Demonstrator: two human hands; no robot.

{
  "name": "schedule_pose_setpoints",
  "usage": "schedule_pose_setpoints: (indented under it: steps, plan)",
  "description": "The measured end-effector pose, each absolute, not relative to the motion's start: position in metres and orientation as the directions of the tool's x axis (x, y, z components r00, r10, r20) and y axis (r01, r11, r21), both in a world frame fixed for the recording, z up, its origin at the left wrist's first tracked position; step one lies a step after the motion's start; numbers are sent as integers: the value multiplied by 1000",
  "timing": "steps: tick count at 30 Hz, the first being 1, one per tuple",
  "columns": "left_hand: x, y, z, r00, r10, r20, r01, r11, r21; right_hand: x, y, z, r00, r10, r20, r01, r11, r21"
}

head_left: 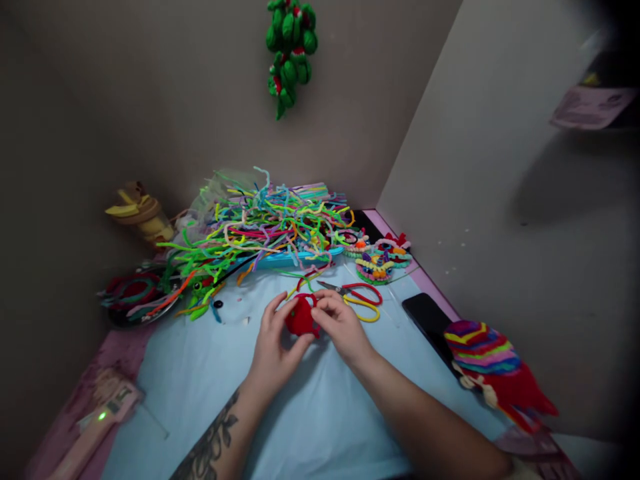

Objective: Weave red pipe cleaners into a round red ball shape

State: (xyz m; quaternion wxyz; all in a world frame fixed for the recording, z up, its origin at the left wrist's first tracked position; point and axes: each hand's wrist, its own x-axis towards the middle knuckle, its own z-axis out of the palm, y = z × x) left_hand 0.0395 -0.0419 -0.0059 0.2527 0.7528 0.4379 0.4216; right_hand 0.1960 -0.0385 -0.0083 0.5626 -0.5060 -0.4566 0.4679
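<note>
Both hands meet over the light blue cloth (310, 420). The left hand (274, 341) and the right hand (341, 325) hold between them a small red fuzzy piece (301, 319). The left hand cups it from the side and from below, with fingers half curled and the thumb on top. The right hand closes its fingertips narrowly on the upper right edge, where a thin red loop stands out. It seems that one hand keeps the piece steady so that the other can pinch a fine part of it. One cannot tell whether the piece rests on the cloth or is a little above it. It sits near the person's body, just in front of the scissors (358, 294), which lie beyond the right hand, probably kept within easy reach. Farther back, a big pile of coloured fuzzy wires (270, 223) is heaped against the wall, well apart from the hands. A dark phone (425, 315) lies beside the right border of the cloth.
</note>
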Motion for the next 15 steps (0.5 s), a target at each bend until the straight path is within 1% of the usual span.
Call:
schedule_pose_setpoints:
  steps: [4,7,9,12,15]
  plan:
    - [39,-39,-7,401,866,299,343,-445,827,196,-41,-3,90,995,36,5,36,-999]
    - [38,-35,-8,424,872,245,293,-388,874,199,-41,-2,52,997,53,75,49,-996]
    - [38,-33,-9,386,891,238,293,-363,884,200,-42,-1,58,993,100,128,92,-987]
    - [38,-31,-12,251,929,272,351,-349,869,199,-45,1,86,973,215,214,193,-958]
    - [37,-30,-14,152,929,336,430,-368,824,197,-49,2,12,960,279,301,263,-917]
